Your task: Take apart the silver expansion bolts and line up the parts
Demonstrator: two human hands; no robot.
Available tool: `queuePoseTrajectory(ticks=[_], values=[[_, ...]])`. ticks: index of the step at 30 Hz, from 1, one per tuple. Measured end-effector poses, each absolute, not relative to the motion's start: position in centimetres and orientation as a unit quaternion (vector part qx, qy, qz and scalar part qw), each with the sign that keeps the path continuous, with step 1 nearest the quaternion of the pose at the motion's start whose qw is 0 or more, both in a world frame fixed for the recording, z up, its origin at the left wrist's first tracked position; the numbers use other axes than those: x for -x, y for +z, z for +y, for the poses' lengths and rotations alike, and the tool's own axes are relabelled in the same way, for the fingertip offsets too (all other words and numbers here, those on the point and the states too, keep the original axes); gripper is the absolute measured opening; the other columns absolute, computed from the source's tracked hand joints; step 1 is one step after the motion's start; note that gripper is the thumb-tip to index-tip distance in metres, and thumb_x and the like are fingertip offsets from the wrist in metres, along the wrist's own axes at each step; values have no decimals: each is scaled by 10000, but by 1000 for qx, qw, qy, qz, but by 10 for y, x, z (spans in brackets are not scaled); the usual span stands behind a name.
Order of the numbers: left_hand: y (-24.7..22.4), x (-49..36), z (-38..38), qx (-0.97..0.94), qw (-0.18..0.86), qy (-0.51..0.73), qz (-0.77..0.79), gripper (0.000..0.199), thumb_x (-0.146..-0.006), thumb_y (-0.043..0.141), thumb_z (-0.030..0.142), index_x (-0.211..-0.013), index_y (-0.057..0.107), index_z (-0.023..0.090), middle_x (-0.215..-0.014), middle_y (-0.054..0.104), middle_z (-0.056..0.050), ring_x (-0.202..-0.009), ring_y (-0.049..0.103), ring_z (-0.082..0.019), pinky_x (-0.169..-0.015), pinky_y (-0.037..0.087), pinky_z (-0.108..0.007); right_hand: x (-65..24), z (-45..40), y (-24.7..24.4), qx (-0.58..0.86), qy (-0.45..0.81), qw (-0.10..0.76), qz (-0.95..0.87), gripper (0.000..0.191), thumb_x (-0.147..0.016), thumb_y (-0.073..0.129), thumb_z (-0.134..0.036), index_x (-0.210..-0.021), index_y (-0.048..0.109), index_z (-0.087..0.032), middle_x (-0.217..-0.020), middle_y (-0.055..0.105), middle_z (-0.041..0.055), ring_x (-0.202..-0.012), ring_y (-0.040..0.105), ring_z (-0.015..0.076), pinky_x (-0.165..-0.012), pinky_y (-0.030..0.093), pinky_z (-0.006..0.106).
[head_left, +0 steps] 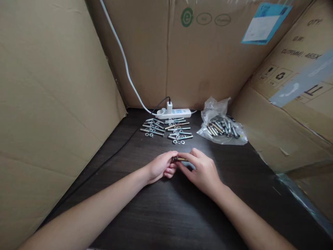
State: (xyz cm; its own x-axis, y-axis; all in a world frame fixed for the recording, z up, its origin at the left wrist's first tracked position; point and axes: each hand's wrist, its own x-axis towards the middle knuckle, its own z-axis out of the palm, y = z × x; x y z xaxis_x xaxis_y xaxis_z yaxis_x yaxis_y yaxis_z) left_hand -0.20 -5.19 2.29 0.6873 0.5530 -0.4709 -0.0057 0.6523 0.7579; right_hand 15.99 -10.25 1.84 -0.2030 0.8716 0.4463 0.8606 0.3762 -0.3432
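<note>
Between my two hands, just above the dark table point(166, 211), is a brass-coloured bolt point(181, 159), lying roughly sideways. My left hand point(161, 168) has its thumb and curled fingers closed on the bolt's left end. From the right, my right hand point(204, 170) pinches along the bolt with thumb and forefinger, covering part of it. Beyond the hands lie rows of silvery bolts point(179, 129), one of them brass-coloured, with loose washers and nuts point(178, 142) beside them. A clear plastic bag point(221, 139) at the right holds more bolts point(223, 127).
A white power strip point(179, 113) with a plugged-in adapter point(169, 107) sits at the back. Its white cable point(125, 62) rises leftward, and a black cable point(104, 163) crosses the table's left side. Cardboard walls point(145, 52) enclose the back and both sides.
</note>
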Motion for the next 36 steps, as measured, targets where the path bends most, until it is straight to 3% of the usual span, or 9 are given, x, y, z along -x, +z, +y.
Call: queuePoseTrajectory(ticks=[10, 18, 29, 36], values=[[24, 1, -51, -372, 838, 171, 362, 216, -880, 394, 374, -833, 413, 164, -614, 256, 68, -450, 172, -32, -437, 94, -169, -163, -101, 18, 557, 52, 339, -756, 235, -846, 585, -308, -1049, 684, -245, -739, 538, 21, -665, 533, 138, -619, 424, 242], [24, 4, -51, -360, 859, 181, 317, 82, -823, 406, 259, -823, 375, 183, -664, 302, 53, -460, 196, -31, -444, 116, -165, -162, -101, 17, 560, 92, 328, -756, 222, -855, 580, -349, -1025, 689, -257, -734, 564, 17, -660, 560, 137, -620, 424, 241], [21, 4, -51, -368, 856, 168, 323, 114, -875, 438, 293, -894, 421, 183, -649, 325, 58, -449, 214, -29, -438, 139, -163, -162, -100, 17, 577, 108, 309, -748, 235, -828, 619, -394, -1006, 691, -259, -760, 591, 12, -687, 587, 143, -636, 427, 245], [20, 5, -49, -353, 862, 159, 327, 147, -860, 444, 317, -834, 420, 175, -632, 307, 62, -436, 197, -25, -425, 144, -151, -162, -101, 18, 571, 109, 311, -752, 221, -836, 605, -388, -1007, 681, -269, -776, 582, 7, -680, 586, 136, -636, 432, 242]])
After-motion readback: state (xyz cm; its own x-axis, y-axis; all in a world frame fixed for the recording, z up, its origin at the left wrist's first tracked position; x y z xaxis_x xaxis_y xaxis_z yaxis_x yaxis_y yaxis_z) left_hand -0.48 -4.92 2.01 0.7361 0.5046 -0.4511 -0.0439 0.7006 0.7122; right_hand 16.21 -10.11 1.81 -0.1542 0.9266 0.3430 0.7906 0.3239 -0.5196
